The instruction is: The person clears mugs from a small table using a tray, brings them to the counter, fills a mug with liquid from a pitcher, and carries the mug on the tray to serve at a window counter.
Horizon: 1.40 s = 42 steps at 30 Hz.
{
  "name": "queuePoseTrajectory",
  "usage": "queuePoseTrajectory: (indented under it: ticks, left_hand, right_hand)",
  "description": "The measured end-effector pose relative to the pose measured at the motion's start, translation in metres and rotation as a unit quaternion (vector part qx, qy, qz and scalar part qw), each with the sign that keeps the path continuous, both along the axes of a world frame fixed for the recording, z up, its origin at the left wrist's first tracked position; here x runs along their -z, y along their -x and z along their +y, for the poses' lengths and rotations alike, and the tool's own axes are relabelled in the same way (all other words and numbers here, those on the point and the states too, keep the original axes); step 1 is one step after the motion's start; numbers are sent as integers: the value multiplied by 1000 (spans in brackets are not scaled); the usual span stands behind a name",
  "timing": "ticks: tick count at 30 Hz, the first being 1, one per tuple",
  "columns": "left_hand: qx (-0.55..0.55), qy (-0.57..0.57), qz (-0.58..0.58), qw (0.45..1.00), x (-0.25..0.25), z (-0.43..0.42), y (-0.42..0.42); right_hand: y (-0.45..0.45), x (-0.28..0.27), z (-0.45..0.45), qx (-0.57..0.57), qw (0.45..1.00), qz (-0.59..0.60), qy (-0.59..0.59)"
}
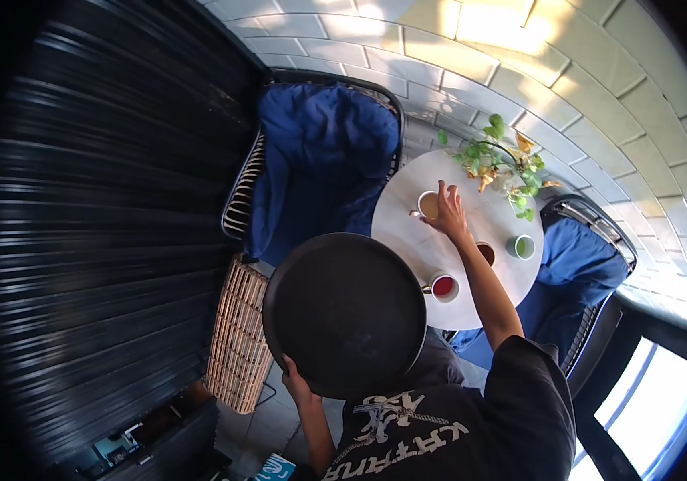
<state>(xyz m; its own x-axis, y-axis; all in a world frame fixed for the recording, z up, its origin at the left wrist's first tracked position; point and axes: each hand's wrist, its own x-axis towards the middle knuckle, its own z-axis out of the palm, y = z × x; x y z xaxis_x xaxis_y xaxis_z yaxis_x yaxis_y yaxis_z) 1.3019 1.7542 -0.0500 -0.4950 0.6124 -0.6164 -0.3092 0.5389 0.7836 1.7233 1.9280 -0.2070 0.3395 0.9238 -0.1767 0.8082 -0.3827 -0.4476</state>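
Observation:
My left hand (299, 385) grips the lower rim of a round black serving tray (343, 313), whose bare surface faces up. Over the white round table (387, 240), my right hand (449, 212) has its fingers and thumb around the right side of a white cup (429, 205) of milky brown drink. Nearer to me stands a cup of red drink (443, 287) with its handle to the left. A cup of dark drink (486, 253) is partly covered by my right forearm. To its right is a cup of pale green drink (523, 247).
A leafy plant (499, 160) stands at the table's far edge by the white brick wall (471, 68). Blue-cushioned chairs (323, 136) flank the table. Left of the tray are a woven wicker piece (235, 333) and a dark ribbed wall (119, 200).

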Motion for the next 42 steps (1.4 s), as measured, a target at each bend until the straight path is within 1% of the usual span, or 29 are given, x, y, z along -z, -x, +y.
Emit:
queuePoseTrajectory:
  ticks: [2,3,5,7,8,10,11,12,13,14,15,16,18,20,22,24,26,27,29,32,33,34,35,36,38,41,42]
  left_hand:
    - [-2,0,-3,1000,0,3,-1]
    - [7,1,-4,1000,1,6,0]
    - [10,-10,-19,1000,6,9,2]
    - [14,-6,-27,1000,13,11,6]
    - [11,-5,-33,999,17,13,7]
    - [40,-9,-47,998,22,17,10]
    - [58,-16,-59,996,24,19,10]
    - [68,-16,-59,996,25,22,8]
    - [70,-12,-53,996,26,25,7]
    - [72,-9,-45,996,26,28,6]
    - [82,-9,-45,996,25,31,4]
    - [85,7,-34,996,21,34,0]
    - [96,20,-24,995,13,38,-7]
    - [91,30,-28,995,5,39,-15]
    - [92,30,-25,995,14,38,-8]
    - [90,33,-22,995,21,34,5]
    - [130,-8,-73,989,29,32,17]
    - [134,-10,-72,988,26,34,15]
    - [102,31,-5,994,13,34,10]
    - [138,21,-8,990,25,42,31]
    - [146,22,-12,989,31,46,37]
    - [168,-3,-36,985,35,51,42]
    - [191,-28,-60,979,39,55,47]
    - [202,-27,-66,977,39,62,48]
    - [235,-5,24,972,37,78,41]
    - [257,1,4,967,56,103,36]
    - [278,0,-5,961,48,105,23]
  right_hand:
    - [-8,-6,-27,24,997,-4,-76]
    - [-10,-21,-50,26,997,-34,-65]
    - [-18,-43,-96,23,999,16,31]
    - [-16,-63,-138,108,990,38,77]
    - [-16,-57,-160,118,989,37,78]
    - [-20,-23,-205,168,983,30,60]
    - [-24,3,-226,148,988,12,31]
    - [-22,-2,-228,158,987,12,31]
    - [-18,-8,-227,229,955,181,58]
    - [-17,-14,-227,292,888,346,80]
    - [-15,-3,-229,298,852,426,62]
    - [-13,8,-231,306,849,426,56]
    - [-7,23,-229,342,763,548,11]
    - [-5,28,-224,341,750,566,3]
    - [2,39,-219,345,676,647,-73]
    - [4,49,-222,352,677,642,-77]
    - [6,60,-219,356,654,656,-125]
    - [5,61,-220,356,652,657,-129]
    - [7,62,-226,366,660,643,-132]
    - [12,42,-241,365,662,639,-143]
    - [17,30,-247,369,668,627,-155]
    - [21,18,-255,375,668,623,-161]
    - [25,5,-264,371,679,610,-172]
    - [30,-8,-273,367,689,597,-184]
    - [40,-42,-296,364,697,584,-202]
    - [60,-95,-342,342,743,525,-236]
    - [69,-119,-359,357,740,512,-250]
